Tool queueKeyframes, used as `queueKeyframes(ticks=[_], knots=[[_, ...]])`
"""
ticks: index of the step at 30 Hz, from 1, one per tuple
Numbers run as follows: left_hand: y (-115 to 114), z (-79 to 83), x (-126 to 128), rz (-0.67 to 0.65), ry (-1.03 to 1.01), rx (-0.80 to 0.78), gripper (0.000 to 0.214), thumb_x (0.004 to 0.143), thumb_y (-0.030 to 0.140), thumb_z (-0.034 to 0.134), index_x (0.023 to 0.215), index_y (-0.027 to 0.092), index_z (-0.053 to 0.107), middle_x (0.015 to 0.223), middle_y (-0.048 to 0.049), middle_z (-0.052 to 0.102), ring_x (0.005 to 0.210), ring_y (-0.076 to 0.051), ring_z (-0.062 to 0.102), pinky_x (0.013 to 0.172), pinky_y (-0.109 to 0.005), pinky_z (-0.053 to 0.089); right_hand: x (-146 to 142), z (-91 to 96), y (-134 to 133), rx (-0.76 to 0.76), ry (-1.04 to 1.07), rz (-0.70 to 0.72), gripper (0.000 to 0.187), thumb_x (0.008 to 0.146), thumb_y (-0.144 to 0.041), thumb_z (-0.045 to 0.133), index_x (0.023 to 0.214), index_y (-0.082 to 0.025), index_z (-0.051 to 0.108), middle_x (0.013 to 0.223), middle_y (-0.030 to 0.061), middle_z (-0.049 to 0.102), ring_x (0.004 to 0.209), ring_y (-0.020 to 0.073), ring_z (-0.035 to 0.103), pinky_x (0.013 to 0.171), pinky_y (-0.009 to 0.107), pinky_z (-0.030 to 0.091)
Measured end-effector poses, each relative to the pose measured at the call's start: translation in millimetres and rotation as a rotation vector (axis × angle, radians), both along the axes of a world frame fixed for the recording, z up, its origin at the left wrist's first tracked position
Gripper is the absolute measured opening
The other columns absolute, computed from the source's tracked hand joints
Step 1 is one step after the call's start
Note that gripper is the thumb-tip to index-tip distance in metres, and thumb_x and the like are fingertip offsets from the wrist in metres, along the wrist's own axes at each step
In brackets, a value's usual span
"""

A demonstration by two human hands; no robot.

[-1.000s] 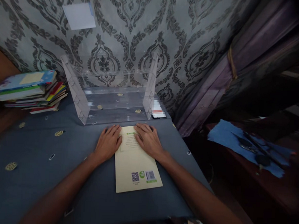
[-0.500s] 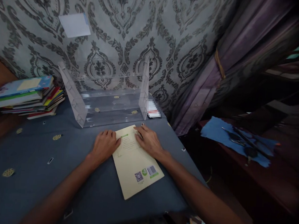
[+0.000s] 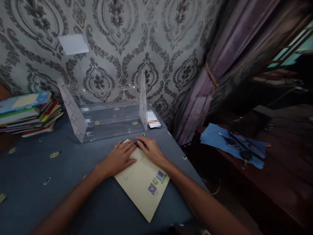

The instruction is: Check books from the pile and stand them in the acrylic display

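A pale cream booklet [image 3: 144, 182] lies at a slant on the blue tablecloth. Green print, a barcode and a QR code show near its lower right. My left hand [image 3: 120, 159] lies flat across the upper left of the booklet, fingers stretched out over its top. Beside it, my right hand [image 3: 151, 151] rests on the upper right edge, fingers reaching towards the left fingertips and apart from the thumb. What lies under both palms is hidden. Just behind the hands stands a clear plastic rack [image 3: 111, 119] with transparent side panels.
A stack of books [image 3: 25, 109] sits at the left back of the table. A white item [image 3: 152, 119], partly pixelated, lies right of the rack. Past the table's right edge, a blue cloth [image 3: 212, 135] with dark tools lies on a dark red surface [image 3: 246, 182]. A purple curtain [image 3: 198, 98] hangs behind.
The booklet has turned, its lower end swinging to the right. My left hand has slid over its top and flattened, closer to my right hand. The camera view has shifted slightly.
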State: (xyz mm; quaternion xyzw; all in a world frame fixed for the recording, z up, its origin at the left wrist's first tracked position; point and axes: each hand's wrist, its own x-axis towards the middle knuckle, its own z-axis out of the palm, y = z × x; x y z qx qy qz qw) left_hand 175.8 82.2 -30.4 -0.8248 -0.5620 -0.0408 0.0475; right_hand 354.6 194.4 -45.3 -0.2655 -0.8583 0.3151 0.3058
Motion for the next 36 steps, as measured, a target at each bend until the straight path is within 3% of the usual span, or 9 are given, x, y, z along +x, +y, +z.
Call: queueKeyframes(ticks=[3,8,12,16,19,24,30,36], knots=[[11,-10.1,-3,-0.056,-0.033,-0.003,0.064,0.103,0.060,0.022,0.150,0.020,0.040,0.154,-0.0128,0.048,0.146,-0.026,0.038,0.117,-0.050,0.029,2,2.2,1,-0.001,-0.006,-0.002,0.033,0.099,-0.024,0.046,0.121,-0.017,0.070,0.117,0.0118,0.075,0.107,0.0232,0.070,0.096,0.038,0.053],[14,-1.7,1,-0.048,0.006,0.032,0.058,0.103,0.058,0.028,0.143,0.022,0.049,0.138,-0.0129,0.060,0.132,-0.028,0.051,0.116,-0.056,0.028,8,3.0,8,-0.025,-0.033,-0.041,0.031,0.099,-0.025,0.047,0.118,-0.017,0.071,0.106,0.0103,0.077,0.094,0.0220,0.072,0.086,0.034,0.053],[9,9.6,7,0.176,0.081,0.059,0.045,0.103,0.048,0.040,0.134,0.020,0.058,0.116,-0.0136,0.067,0.111,-0.031,0.063,0.105,-0.056,0.037,16,4.5,18,0.002,-0.068,-0.109,0.029,0.099,-0.024,0.047,0.114,-0.016,0.072,0.093,0.0076,0.077,0.081,0.0198,0.071,0.077,0.029,0.051],[3,21.4,6,0.450,0.176,-0.004,0.044,0.104,0.040,0.035,0.120,0.012,0.065,0.105,-0.0195,0.070,0.100,-0.035,0.067,0.089,-0.050,0.046,22,10.5,23,0.102,-0.141,-0.207,0.026,0.098,-0.021,0.047,0.106,-0.018,0.072,0.094,0.0066,0.077,0.086,0.0203,0.070,0.077,0.028,0.049],[-2,28.7,4,0.534,0.197,-0.093,0.046,0.105,0.038,0.029,0.108,0.010,0.066,0.099,-0.0198,0.071,0.093,-0.034,0.070,0.081,-0.045,0.048,21,13.0,22,0.135,-0.193,-0.223,0.025,0.097,-0.020,0.048,0.104,-0.018,0.072,0.099,0.0070,0.077,0.090,0.0208,0.070,0.078,0.027,0.048],[-9,31.8,7,0.620,0.193,-0.195,0.046,0.105,0.038,0.025,0.115,0.011,0.061,0.090,-0.0178,0.074,0.087,-0.035,0.074,0.070,-0.040,0.052,16,12.2,18,0.126,-0.292,-0.204,0.026,0.097,-0.019,0.048,0.105,-0.018,0.073,0.105,0.0087,0.076,0.095,0.0226,0.069,0.080,0.029,0.048],[-13,32.4,19,0.666,0.188,-0.258,0.041,0.105,0.035,0.027,0.114,0.012,0.059,0.088,-0.0185,0.076,0.088,-0.034,0.075,0.072,-0.040,0.053,12,9.8,13,0.171,-0.342,-0.206,0.025,0.099,-0.020,0.049,0.108,-0.016,0.072,0.107,0.0108,0.073,0.100,0.0221,0.066,0.086,0.030,0.047],[-19,35.0,27,0.620,0.146,-0.296,0.040,0.105,0.033,0.028,0.125,0.012,0.056,0.094,-0.0175,0.076,0.092,-0.034,0.074,0.076,-0.042,0.053,4,-6.0,17,0.234,-0.257,-0.137,0.022,0.096,-0.013,0.052,0.108,-0.013,0.070,0.107,0.0113,0.070,0.101,0.0218,0.062,0.095,0.034,0.046]])
